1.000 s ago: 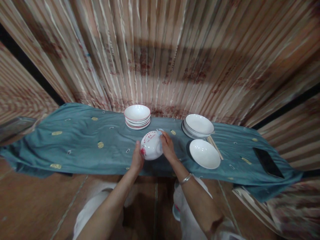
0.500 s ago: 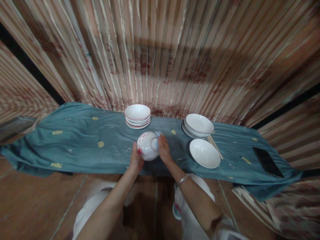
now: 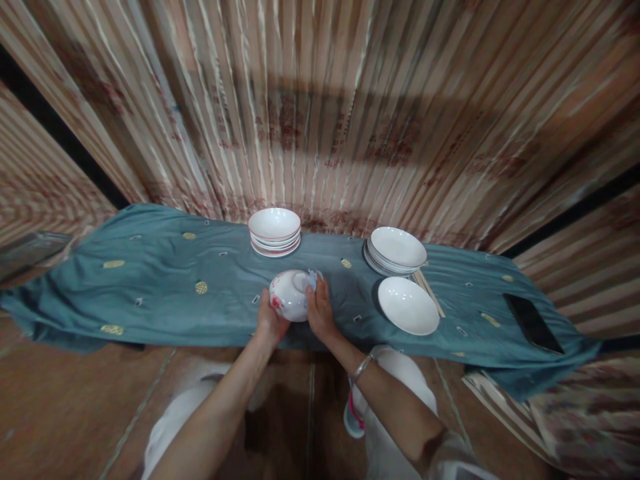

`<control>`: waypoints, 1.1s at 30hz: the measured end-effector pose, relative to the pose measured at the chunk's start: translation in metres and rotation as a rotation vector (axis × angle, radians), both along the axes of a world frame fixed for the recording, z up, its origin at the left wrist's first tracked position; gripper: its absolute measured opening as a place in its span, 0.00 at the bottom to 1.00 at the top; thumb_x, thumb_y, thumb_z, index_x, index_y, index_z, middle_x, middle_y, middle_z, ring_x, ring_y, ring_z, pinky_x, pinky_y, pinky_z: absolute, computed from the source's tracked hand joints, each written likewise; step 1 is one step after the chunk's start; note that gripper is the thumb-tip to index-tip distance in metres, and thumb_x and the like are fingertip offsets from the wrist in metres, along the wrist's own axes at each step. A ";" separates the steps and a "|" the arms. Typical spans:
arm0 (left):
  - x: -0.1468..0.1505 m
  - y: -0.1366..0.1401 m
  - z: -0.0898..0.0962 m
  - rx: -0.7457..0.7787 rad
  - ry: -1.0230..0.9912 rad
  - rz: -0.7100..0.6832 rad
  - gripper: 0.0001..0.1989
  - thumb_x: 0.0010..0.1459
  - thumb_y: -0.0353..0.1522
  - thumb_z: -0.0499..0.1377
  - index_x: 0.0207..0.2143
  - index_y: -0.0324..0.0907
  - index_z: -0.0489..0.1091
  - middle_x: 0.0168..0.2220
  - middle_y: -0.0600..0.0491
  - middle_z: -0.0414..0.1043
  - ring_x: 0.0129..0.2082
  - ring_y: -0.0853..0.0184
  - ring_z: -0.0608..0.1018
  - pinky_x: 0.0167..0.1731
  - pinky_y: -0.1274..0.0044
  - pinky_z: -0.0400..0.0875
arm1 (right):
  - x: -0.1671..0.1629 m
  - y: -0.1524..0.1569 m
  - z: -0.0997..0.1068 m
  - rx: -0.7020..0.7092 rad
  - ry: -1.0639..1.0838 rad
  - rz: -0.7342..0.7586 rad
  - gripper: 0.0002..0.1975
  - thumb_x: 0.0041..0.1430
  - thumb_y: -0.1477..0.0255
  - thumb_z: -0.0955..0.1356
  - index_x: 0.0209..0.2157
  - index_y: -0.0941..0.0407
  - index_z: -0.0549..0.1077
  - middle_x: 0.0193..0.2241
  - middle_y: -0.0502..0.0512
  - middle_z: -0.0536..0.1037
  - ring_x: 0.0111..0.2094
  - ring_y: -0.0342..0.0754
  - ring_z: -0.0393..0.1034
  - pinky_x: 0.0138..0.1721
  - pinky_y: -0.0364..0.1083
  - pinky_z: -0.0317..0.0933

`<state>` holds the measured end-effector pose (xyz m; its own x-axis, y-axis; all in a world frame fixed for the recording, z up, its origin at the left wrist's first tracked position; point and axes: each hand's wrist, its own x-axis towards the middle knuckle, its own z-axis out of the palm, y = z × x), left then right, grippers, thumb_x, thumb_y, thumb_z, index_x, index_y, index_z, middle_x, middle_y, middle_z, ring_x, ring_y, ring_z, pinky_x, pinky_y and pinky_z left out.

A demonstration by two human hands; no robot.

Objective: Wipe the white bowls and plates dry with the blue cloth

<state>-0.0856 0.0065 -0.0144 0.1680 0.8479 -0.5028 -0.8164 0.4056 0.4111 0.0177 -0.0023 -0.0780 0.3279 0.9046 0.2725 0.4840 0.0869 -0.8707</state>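
White bowl [image 3: 287, 299]: between the fingers of both hands, tipped so that its underside and foot ring show, with red flowers on its outer wall; whether it touches the table cannot be told.
Left hand [image 3: 273, 323]: fingers bent partway around the bowl's near left side, gripping it.
Right hand [image 3: 321, 312]: fingers almost straight and close together, laid along the bowl's right side, holding a pale blue cloth [image 3: 313, 276] against it.
Bracelet [image 3: 363, 367]: silvery, on the wrist behind the right fingers.
Red-rimmed stack [image 3: 275, 225]: bowls piled beyond the left fingers, near the curtain [image 3: 320, 127].
Dark-rimmed stack [image 3: 398, 248]: dishes beyond and right of the right fingers.
Single dish [image 3: 409, 307]: right of the right fingers, well apart from them.
Chopsticks [image 3: 429, 293]: farther right, just beside that dish.
Phone [image 3: 533, 323]: black, farthest right of the fingers.
Tablecloth [image 3: 165, 287]: teal, spread under the stacks and beyond both hands' reach.
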 end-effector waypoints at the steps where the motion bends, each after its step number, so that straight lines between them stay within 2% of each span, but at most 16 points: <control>1: -0.001 0.000 0.000 -0.007 0.012 -0.002 0.31 0.69 0.44 0.39 0.66 0.37 0.60 0.51 0.42 0.78 0.52 0.56 0.79 0.55 0.64 0.71 | 0.000 -0.003 -0.001 0.020 -0.034 0.019 0.31 0.70 0.58 0.53 0.68 0.58 0.52 0.68 0.64 0.57 0.70 0.52 0.47 0.68 0.59 0.46; 9: -0.006 0.003 -0.014 0.077 0.021 -0.026 0.30 0.68 0.44 0.44 0.63 0.36 0.63 0.50 0.41 0.79 0.48 0.57 0.81 0.52 0.66 0.73 | 0.003 -0.028 0.000 0.108 -0.358 0.139 0.36 0.70 0.61 0.57 0.70 0.62 0.37 0.71 0.71 0.42 0.72 0.58 0.36 0.67 0.62 0.47; 16: -0.008 0.004 -0.013 0.055 0.031 -0.010 0.29 0.69 0.41 0.42 0.63 0.33 0.63 0.45 0.42 0.80 0.45 0.58 0.82 0.51 0.67 0.73 | 0.006 -0.037 0.002 0.198 -0.541 0.234 0.37 0.70 0.63 0.57 0.71 0.62 0.35 0.71 0.72 0.35 0.72 0.62 0.31 0.66 0.65 0.48; 21: -0.007 0.003 -0.007 0.027 0.040 0.008 0.30 0.70 0.40 0.39 0.63 0.30 0.62 0.43 0.40 0.81 0.46 0.57 0.82 0.52 0.66 0.73 | 0.008 -0.037 0.007 0.227 -0.625 0.279 0.35 0.70 0.66 0.57 0.71 0.61 0.37 0.72 0.70 0.39 0.72 0.60 0.31 0.66 0.65 0.48; 25: -0.007 0.004 -0.008 0.023 0.037 0.001 0.30 0.70 0.41 0.39 0.63 0.30 0.63 0.42 0.40 0.81 0.46 0.57 0.82 0.53 0.66 0.73 | 0.007 -0.036 0.012 0.258 -0.688 0.333 0.32 0.69 0.69 0.59 0.70 0.62 0.47 0.71 0.69 0.45 0.72 0.60 0.32 0.67 0.66 0.47; 28: -0.009 0.004 -0.012 0.013 0.044 -0.004 0.30 0.69 0.41 0.42 0.63 0.30 0.62 0.43 0.40 0.81 0.46 0.58 0.82 0.52 0.69 0.73 | 0.004 -0.035 0.017 0.260 -0.739 0.366 0.29 0.67 0.72 0.61 0.68 0.61 0.55 0.70 0.65 0.52 0.72 0.58 0.36 0.67 0.64 0.48; 33: -0.008 0.001 -0.012 -0.013 0.093 -0.010 0.28 0.68 0.43 0.46 0.60 0.34 0.66 0.44 0.42 0.81 0.49 0.57 0.81 0.54 0.68 0.73 | -0.005 -0.031 0.028 0.283 -0.801 0.403 0.25 0.68 0.72 0.62 0.65 0.59 0.62 0.67 0.62 0.59 0.71 0.57 0.44 0.68 0.62 0.48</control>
